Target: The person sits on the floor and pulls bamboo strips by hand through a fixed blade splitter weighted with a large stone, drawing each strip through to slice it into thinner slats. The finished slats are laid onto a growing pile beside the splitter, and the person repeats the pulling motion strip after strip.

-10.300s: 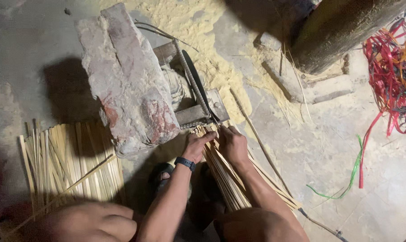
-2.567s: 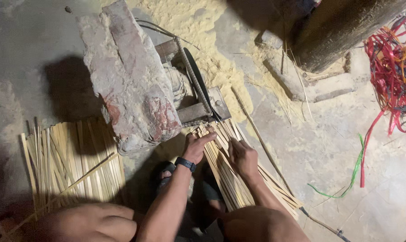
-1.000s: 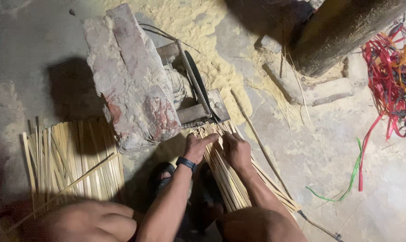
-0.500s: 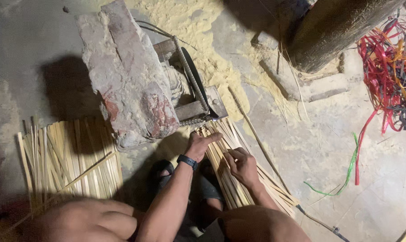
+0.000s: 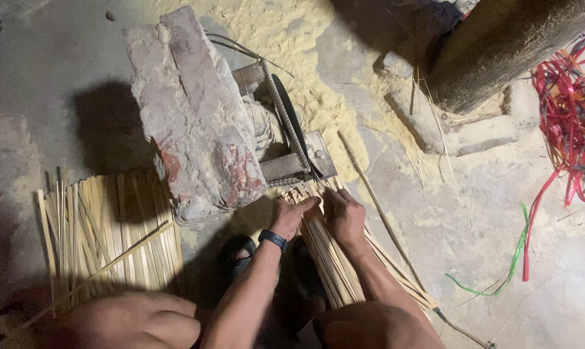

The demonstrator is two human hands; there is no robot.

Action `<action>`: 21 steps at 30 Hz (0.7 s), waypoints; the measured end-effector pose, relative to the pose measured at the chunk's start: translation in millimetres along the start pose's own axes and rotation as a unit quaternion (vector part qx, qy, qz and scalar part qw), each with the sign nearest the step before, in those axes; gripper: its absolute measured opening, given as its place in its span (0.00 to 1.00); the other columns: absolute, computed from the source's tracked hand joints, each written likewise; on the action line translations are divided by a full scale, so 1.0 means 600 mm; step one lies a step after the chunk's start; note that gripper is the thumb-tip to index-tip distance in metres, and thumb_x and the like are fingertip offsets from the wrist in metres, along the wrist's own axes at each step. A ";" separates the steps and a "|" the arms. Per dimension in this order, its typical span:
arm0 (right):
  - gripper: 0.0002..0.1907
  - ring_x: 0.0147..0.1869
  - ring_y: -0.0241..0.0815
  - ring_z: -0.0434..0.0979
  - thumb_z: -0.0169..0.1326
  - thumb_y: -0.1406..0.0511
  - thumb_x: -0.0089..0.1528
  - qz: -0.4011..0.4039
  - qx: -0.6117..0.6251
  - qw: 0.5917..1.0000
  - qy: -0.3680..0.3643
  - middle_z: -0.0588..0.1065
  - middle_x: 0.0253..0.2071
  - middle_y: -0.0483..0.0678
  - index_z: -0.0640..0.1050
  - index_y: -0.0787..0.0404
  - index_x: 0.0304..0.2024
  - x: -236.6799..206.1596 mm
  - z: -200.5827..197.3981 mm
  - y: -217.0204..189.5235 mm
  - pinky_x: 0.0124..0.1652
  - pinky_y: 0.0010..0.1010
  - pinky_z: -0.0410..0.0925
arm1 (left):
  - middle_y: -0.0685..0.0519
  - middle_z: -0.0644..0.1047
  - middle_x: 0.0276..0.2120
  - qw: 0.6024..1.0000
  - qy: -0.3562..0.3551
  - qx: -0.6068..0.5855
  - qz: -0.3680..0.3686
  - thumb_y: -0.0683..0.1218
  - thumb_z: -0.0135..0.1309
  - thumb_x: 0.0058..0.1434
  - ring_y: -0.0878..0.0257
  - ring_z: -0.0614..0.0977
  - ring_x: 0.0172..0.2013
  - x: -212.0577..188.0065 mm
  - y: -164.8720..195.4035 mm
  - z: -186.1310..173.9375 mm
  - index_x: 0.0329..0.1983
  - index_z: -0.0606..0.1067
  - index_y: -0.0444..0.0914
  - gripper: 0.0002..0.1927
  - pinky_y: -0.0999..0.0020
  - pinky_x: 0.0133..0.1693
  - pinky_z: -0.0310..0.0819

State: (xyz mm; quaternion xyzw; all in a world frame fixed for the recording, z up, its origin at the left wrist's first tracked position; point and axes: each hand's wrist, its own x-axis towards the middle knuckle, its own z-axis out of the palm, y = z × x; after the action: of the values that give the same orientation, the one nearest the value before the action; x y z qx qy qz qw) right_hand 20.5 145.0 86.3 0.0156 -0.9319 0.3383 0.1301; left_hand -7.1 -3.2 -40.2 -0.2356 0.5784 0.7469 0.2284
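Both hands rest on a bundle of thin bamboo strips [image 5: 328,255] that lies on the concrete floor [image 5: 473,213] and runs from between the person's knees up to a small machine. The left hand [image 5: 291,216], with a dark wristband [image 5: 273,240] on its wrist, lies palm down over the upper left edge of the bundle, fingers curled onto the strip ends; it presses rather than fully encloses them. The right hand [image 5: 344,216] sits just beside it, palm down across the top of the bundle, fingers bent over the strips in a loose grip. The strip ends meet the front of the machine at a metal block [image 5: 286,169] below a dark disc blade [image 5: 291,126], which stands on edge with a ribbed belt [image 5: 281,110] alongside it. A large weathered brick slab [image 5: 189,110] lies against the left side of the machine. Yellow sawdust [image 5: 292,45] is spread on the floor behind and to the right of the blade. A second, flat-laid pile of cut strips [image 5: 105,236] lies well apart to the left, near the left knee [image 5: 134,320]. A dark sandal [image 5: 240,252] shows below the left forearm. A thick wooden post [image 5: 505,45] stands at upper right, with red plastic strapping [image 5: 570,97] heaped beside it and a green strap [image 5: 505,271] on the floor.
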 end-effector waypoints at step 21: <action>0.11 0.27 0.58 0.78 0.61 0.69 0.56 0.007 0.004 1.000 -0.025 0.76 0.30 0.56 0.82 0.63 0.41 -0.010 -0.001 0.010 0.29 0.45 0.71 | 0.45 0.79 0.57 0.988 -0.137 -0.069 -0.026 0.46 0.65 0.57 0.61 0.77 0.60 0.009 -0.007 0.004 0.69 0.50 0.17 0.49 0.66 0.67 0.59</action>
State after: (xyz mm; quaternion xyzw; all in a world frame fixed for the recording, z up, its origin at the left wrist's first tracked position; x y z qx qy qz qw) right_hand 25.4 149.4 81.4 0.0180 -0.9335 0.3427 0.1039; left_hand -8.9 0.3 -46.1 -0.1618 0.4826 0.8037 0.3082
